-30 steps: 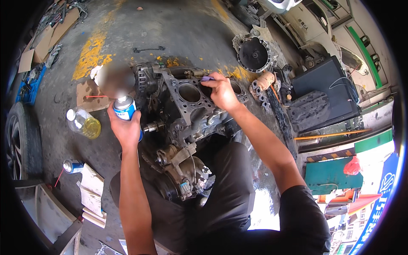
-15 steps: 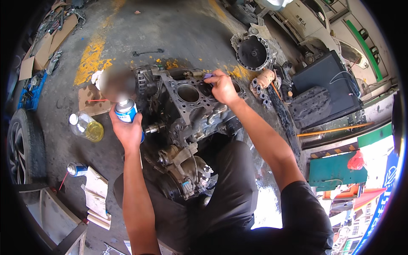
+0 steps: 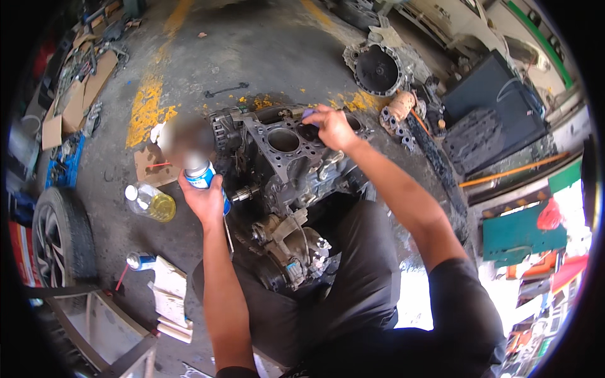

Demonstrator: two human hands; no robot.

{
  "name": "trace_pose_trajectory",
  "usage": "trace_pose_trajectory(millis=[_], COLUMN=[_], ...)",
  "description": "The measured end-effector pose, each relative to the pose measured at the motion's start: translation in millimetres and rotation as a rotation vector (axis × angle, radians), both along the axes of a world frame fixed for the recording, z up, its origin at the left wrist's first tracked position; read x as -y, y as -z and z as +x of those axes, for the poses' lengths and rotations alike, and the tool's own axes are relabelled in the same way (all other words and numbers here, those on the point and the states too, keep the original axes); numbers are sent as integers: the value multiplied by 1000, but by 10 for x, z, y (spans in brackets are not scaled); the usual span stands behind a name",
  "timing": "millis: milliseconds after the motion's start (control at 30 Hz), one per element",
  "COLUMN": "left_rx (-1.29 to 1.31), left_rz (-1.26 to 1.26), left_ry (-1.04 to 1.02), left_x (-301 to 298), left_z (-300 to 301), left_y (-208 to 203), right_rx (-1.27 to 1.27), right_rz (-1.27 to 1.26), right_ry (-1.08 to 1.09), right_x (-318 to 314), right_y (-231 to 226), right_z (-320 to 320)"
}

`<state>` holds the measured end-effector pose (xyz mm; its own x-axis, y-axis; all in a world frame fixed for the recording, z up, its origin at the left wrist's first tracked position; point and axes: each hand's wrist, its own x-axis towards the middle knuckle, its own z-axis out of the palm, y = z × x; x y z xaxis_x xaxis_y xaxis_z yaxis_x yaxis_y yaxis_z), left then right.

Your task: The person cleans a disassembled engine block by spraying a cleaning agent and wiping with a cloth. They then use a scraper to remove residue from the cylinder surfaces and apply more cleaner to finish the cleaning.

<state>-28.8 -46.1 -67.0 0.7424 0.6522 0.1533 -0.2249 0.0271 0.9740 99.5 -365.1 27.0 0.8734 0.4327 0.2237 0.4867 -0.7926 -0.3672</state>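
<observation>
An engine block (image 3: pixel 275 165) with round open cylinders stands on the floor before my knees. My left hand (image 3: pixel 205 200) is wrapped round a blue-and-white spray can (image 3: pixel 200 176), upright at the block's left end. A blurred patch hides what is just above the can. Over the block's flat top, my right hand (image 3: pixel 335 129) is closed with the fingers pinched on a small purple pad (image 3: pixel 309 114), too covered to tell whether it is cloth or sponge. It lies by the cylinder right of the nearest open bore (image 3: pixel 283 140).
Left of the block are a clear jug of yellow liquid (image 3: pixel 154 203), a second spray can (image 3: pixel 140 261), creased paper (image 3: pixel 170 290) and a wheel (image 3: pixel 63 236). A round metal housing (image 3: pixel 377 70) and a dark panel (image 3: pixel 491 104) are at the far right. A wrench-like tool (image 3: pixel 225 90) lies beyond.
The whole view has shifted, so most things sit further right in the picture. Both hands keep their grips, and the right stays at about the same spot on the block.
</observation>
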Motion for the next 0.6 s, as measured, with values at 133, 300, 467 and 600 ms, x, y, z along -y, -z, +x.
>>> trace_pose_trajectory(millis=[133, 300, 467, 600], left_rx=[-29, -55, -24, 4], left_rz=[49, 119, 58, 91], left_ry=[-22, -54, -27, -39], left_x=[-32, -22, 6, -74], left_z=[-42, -31, 2, 28], left_y=[-70, -37, 3, 88], right_rx=[-31, -218, -327, -565], right_rz=[50, 370, 473, 426], right_ry=[19, 51, 22, 28], right_x=[-18, 139, 144, 145], right_y=[28, -50, -101, -221], right_z=[-2, 59, 100, 264])
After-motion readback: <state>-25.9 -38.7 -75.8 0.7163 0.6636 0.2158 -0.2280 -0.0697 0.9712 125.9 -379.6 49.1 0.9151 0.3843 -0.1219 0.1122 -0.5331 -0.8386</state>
